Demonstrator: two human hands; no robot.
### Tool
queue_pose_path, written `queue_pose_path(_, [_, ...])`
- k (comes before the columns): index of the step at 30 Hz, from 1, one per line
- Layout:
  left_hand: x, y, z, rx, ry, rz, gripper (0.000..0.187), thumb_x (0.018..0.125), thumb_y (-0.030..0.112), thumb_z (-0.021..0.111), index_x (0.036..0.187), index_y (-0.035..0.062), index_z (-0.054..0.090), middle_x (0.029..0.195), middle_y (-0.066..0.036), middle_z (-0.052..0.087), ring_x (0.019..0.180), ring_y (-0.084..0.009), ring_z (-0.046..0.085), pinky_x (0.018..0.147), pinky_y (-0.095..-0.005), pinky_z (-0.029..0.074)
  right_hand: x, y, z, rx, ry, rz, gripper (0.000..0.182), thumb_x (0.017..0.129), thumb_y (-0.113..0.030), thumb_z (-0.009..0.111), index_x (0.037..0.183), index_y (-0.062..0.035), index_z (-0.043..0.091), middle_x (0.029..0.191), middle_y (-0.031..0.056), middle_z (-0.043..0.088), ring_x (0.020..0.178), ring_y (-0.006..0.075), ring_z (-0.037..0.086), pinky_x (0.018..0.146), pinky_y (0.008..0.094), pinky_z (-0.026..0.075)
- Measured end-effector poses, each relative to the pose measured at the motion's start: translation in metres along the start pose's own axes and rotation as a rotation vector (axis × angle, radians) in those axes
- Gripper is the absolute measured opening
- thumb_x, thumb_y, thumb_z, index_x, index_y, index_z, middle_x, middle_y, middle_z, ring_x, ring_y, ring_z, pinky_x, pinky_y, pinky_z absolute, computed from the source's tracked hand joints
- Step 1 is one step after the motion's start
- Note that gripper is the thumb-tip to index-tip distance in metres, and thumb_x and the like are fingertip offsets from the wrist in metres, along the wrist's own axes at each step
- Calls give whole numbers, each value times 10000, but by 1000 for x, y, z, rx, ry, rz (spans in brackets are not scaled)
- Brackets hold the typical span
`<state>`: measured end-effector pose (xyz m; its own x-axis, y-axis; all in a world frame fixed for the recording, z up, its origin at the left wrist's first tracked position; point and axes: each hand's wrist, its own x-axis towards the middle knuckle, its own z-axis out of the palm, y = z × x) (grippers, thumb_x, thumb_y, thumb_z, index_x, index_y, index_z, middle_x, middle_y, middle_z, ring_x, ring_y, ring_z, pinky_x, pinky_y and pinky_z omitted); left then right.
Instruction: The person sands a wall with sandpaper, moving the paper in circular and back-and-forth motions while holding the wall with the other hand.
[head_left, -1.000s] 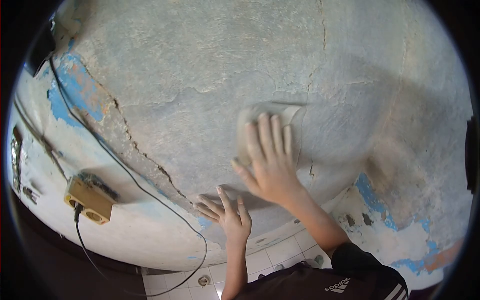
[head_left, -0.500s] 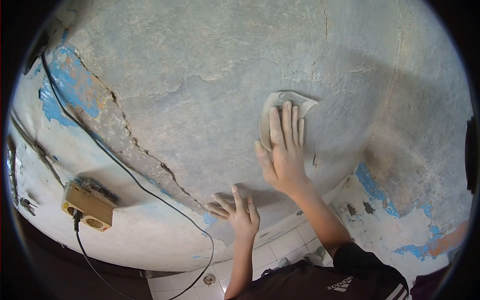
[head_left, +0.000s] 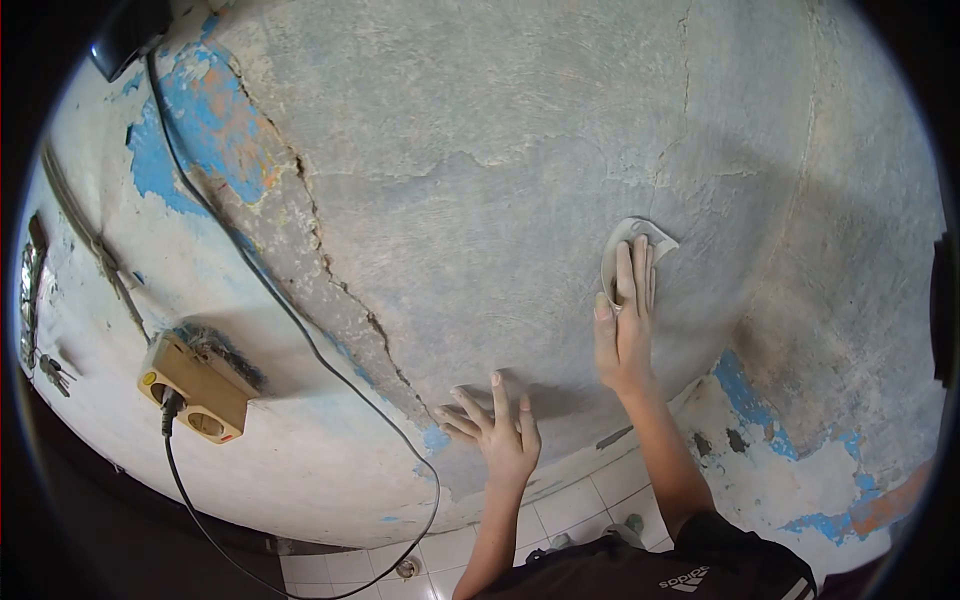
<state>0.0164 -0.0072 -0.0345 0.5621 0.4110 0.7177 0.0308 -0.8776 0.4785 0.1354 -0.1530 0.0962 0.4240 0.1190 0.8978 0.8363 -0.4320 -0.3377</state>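
My right hand point(head_left: 630, 335) lies against the grey plastered wall point(head_left: 480, 250), its fingers pressed over a pale, curled sheet of sandpaper point(head_left: 638, 229). The sheet's upper edge and one corner stick out past the fingertips, while the palm side is hidden. Lower and to the left, my left hand point(head_left: 508, 440) rests its spread fingertips on the same wall with nothing in it. Pale dust coats the fingers of both hands.
A jagged crack point(head_left: 345, 290) runs down the left of the plaster. Beside it hangs a black cable point(head_left: 300, 325). Further left are a beige socket block point(head_left: 200, 390) with a plug in it and some keys point(head_left: 55, 373). White floor tiles point(head_left: 570, 507) lie below.
My right hand and the sandpaper have slid down and to the right across the wall. My left hand stays spread on the wall, while the whole view has shifted a little.
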Motion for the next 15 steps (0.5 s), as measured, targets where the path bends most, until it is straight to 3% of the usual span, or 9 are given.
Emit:
queue_pose_path(4, [0,2,-3,-35,-2,-9,597,984,326,576,1537,163,419,1646,-291,-34,1435,-590,-217,1069,-729,-152,-70,8,30,-126,-142,-21,674,1026,-314,446,1522,101,254,1563,392,190,1443,590,172,1176,641,126])
queue_pose_path(9, [-1,5,-2,-68,-8,-36,599,984,337,577,1536,168,420,1642,-299,-27,1432,-601,-204,1054,-749,-145,-179,1,50,2,-251,129,687,1010,-262,498,1516,119,231,1545,425,164,1435,601,173,1169,648,147])
queue_pose_path(11, [-1,7,-2,-70,-7,-41,604,983,343,579,1538,170,416,1642,-298,-31,1432,-606,-196,1053,-753,-141,-148,0,40,19,-259,135,705,1001,-246,526,1521,117,219,1542,439,148,1441,599,158,1174,636,140])
queue_pose_path(13, [-3,11,1,-81,-15,-44,609,982,349,582,1540,173,412,1643,-297,-34,1432,-610,-188,1052,-756,-136,-99,1,30,57,-129,198,722,1000,-267,540,1525,110,218,1552,426,143,1456,584,130,1184,621,123])
queue_pose_path(15, [-5,11,5,-66,-4,-56,630,979,367,589,1549,181,394,1644,-292,-51,1433,-611,-180,1056,-757,-127,-60,1,17,52,-100,167,733,1002,-289,546,1539,84,215,1581,387,125,1475,554,114,1186,627,107])
